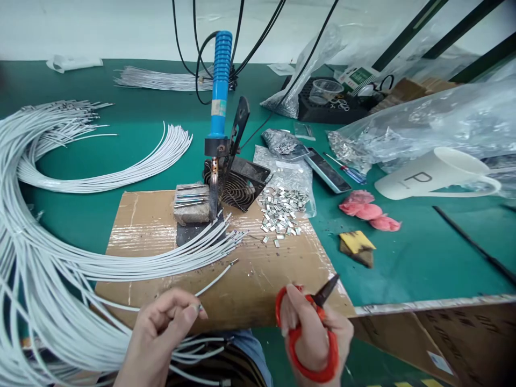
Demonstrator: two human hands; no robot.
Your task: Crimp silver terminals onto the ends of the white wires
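Note:
My left hand (pixel 161 328) is closed in a pinch on a single white wire (pixel 215 278) whose metal-tipped end points up and right over a cardboard sheet (pixel 258 279). My right hand (pixel 318 336) grips red-handled scissors (pixel 308 328), blades pointing up and right, almost closed. A fan of white wires (pixel 169 255) lies across the cardboard just beyond my left hand, tips near a pile of small metal terminals (pixel 282 212). A blue-handled soldering iron (pixel 220 102) stands upright in a stand behind them.
Large bundles of white wires (pixel 36 215) fill the left of the green table. A small black fan (pixel 242 185), a white mug on its side (pixel 435 172), pink scraps (pixel 368 210), a yellow sponge (pixel 357 244) and plastic bags (pixel 423 123) lie to the right.

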